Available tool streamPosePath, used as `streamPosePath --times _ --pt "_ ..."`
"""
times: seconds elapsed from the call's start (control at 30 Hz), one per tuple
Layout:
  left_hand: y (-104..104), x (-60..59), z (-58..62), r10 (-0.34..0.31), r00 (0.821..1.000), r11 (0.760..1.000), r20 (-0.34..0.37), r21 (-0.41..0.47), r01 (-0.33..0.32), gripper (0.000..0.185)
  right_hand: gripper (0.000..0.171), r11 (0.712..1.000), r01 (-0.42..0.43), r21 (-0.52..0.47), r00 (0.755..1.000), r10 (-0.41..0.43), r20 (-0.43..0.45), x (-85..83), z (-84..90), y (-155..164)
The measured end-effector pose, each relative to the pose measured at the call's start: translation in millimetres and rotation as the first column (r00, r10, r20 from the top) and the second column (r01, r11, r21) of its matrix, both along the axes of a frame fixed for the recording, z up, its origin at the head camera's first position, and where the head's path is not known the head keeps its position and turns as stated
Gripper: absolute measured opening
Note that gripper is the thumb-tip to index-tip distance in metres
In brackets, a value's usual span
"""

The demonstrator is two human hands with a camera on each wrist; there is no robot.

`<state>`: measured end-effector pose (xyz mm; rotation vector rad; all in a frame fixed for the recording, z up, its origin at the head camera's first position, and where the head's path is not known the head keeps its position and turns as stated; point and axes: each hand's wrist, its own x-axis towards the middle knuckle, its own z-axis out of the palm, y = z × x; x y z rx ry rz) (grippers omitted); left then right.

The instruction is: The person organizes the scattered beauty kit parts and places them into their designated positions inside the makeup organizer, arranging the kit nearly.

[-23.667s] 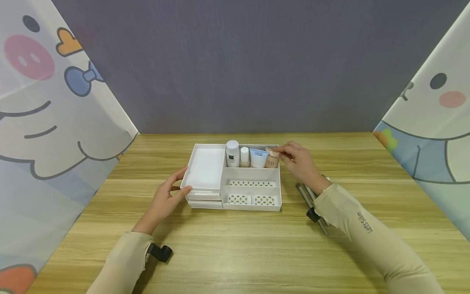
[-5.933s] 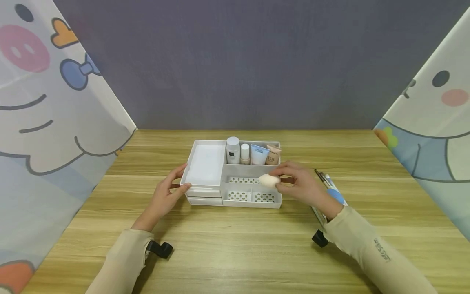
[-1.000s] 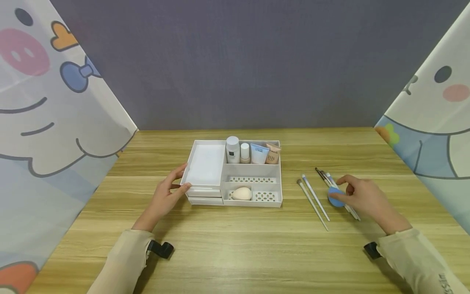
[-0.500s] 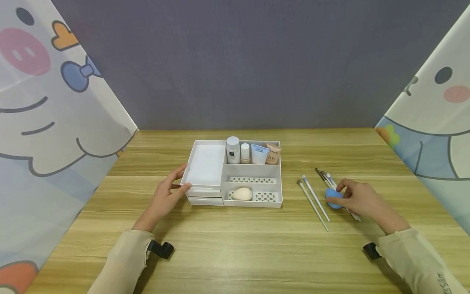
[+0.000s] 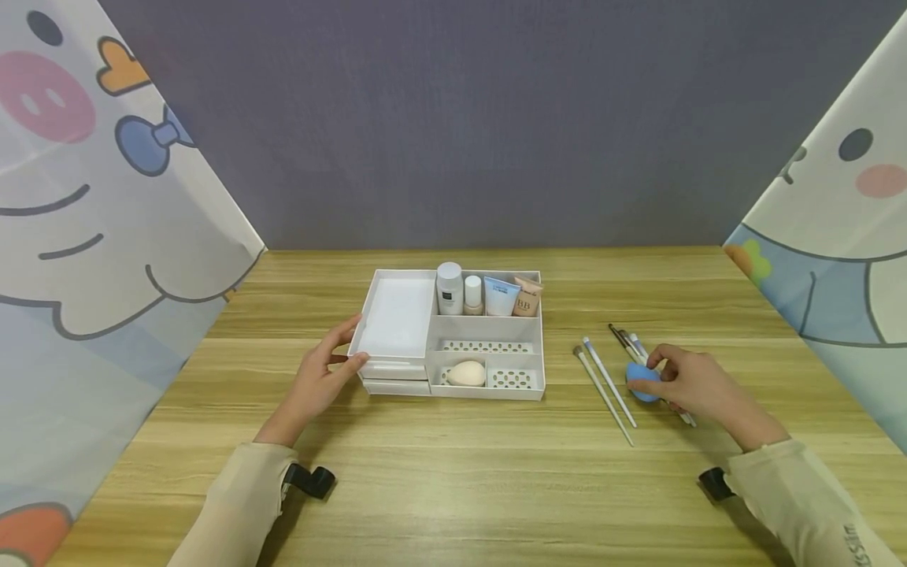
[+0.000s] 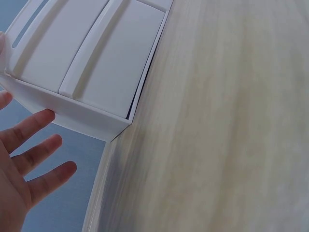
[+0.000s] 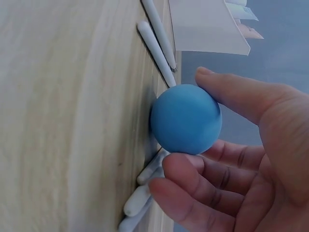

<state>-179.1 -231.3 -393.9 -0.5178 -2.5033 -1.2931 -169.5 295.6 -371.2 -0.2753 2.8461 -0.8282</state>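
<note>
The right hand (image 5: 697,386) pinches a blue makeup sponge (image 5: 642,382) between thumb and curled fingers, just over the makeup brushes (image 5: 641,362) lying under it. The left hand (image 5: 319,382), fingers loosely spread, touches the near left corner of the white cosmetics organizer (image 5: 397,370), well away from the sponge.

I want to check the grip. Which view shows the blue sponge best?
The right wrist view: the blue sponge fills the frame, pinched by the right hand. The head view shows it small and half covered; the left wrist view misses it.
</note>
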Motion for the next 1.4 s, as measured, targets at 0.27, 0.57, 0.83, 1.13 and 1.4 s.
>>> streamPosePath --times 0.27,0.57,0.83,1.13,1.4 --pt "0 -0.7 -0.6 -0.008 1.000 1.000 -0.003 -0.004 0.008 0.058 0.041 1.000 -0.029 0.011 0.999 0.029 -0.036 -1.7 4.3 -2" --pt "1 0.1 0.0 -0.002 1.000 1.000 -0.008 0.006 0.002 0.058 0.042 0.996 -0.081 0.037 0.990 0.085 -0.110 -5.6 14.0 -13" --pt "1 0.1 0.5 -0.005 1.000 1.000 -0.021 0.007 0.005 0.058 0.038 0.992 -0.115 0.058 0.979 0.123 -0.165 -9.1 24.4 -29" --pt "0 0.7 0.3 -0.005 1.000 1.000 0.002 0.012 0.005 0.058 0.037 0.989 -0.137 0.062 0.972 0.146 -0.185 -11.8 30.8 -46" --pt "0 0.0 0.2 -0.005 1.000 1.000 -0.007 0.002 0.005 0.058 0.031 0.985 -0.159 0.060 0.969 0.167 -0.180 -14.7 34.5 -58"
